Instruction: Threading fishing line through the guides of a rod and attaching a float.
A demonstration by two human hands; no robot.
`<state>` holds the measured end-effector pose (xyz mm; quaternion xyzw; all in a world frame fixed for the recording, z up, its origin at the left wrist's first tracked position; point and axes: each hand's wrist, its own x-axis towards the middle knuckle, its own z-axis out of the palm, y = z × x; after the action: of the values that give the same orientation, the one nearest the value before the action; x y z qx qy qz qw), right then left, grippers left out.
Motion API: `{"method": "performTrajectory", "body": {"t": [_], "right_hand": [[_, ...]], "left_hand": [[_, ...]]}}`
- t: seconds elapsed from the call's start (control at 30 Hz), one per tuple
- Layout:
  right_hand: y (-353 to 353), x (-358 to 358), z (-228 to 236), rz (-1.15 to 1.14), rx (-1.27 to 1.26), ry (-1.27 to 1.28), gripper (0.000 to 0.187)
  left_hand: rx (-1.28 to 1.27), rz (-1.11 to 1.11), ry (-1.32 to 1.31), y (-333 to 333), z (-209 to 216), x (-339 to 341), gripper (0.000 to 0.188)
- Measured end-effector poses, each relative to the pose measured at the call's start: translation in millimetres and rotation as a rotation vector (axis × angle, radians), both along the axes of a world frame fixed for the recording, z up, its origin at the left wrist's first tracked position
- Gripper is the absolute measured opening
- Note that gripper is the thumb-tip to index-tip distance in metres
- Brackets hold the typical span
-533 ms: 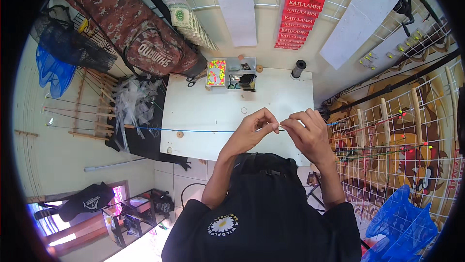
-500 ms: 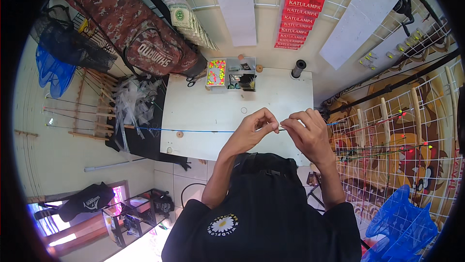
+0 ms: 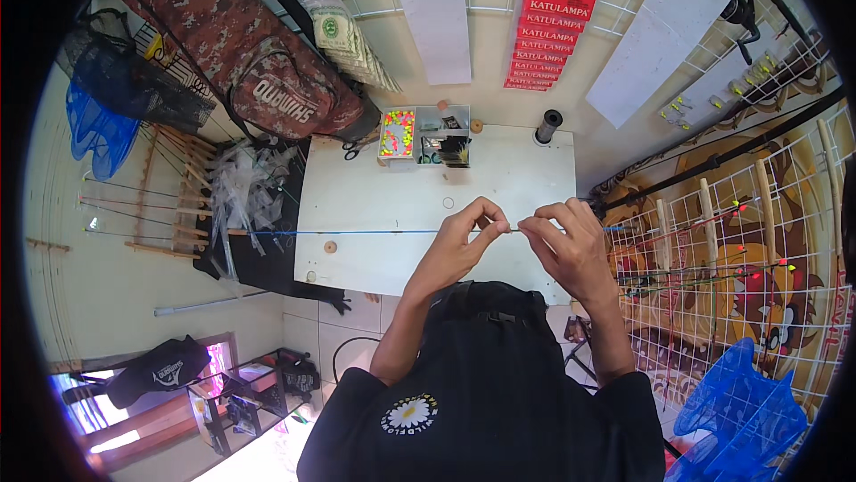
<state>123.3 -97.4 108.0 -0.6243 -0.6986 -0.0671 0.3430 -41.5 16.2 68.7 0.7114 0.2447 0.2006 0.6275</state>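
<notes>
Tabletop (image 3: 517,161) at centre is overhung by left hand (image 3: 456,239) and right hand (image 3: 572,248), both pinched on a thin blue rod (image 3: 383,232) across mid-frame. Probably light, springy and easily snapped, it is judged best held gently near its middle.

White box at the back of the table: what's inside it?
The white box holds many small yellow and red pieces on the left, dark items and what looks like a small bottle on the right. Whatever lies beneath them is covered.
</notes>
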Motion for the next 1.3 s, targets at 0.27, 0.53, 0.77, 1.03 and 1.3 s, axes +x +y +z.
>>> {"method": "performTrajectory", "body": {"t": [0.27, 0.53, 0.77, 1.03, 1.3], "right_hand": [[-5, 5, 6, -0.038, -0.015, -0.017, 0.021], [-8, 9, 7, -0.072, -0.007, -0.033, 0.019], [-14, 14, 8, -0.1, 0.0, -0.05, 0.019], [-16, 18, 10, -0.11, 0.007, -0.058, 0.019], [-15, 18, 6, -0.12, 0.004, -0.041, 0.02]], "left_hand": [[0.221, 0.05, 0.163, -2, 10, -3, 0.016], [0.304, 0.075, 0.145, -4, 6, -5, 0.017], [0.395, 0.11, 0.159, -5, 4, -4, 0.017], [0.437, 0.1, 0.204, -5, 5, -4, 0.015], [0.346, 0.058, 0.183, -2, 7, -4, 0.014]]}}
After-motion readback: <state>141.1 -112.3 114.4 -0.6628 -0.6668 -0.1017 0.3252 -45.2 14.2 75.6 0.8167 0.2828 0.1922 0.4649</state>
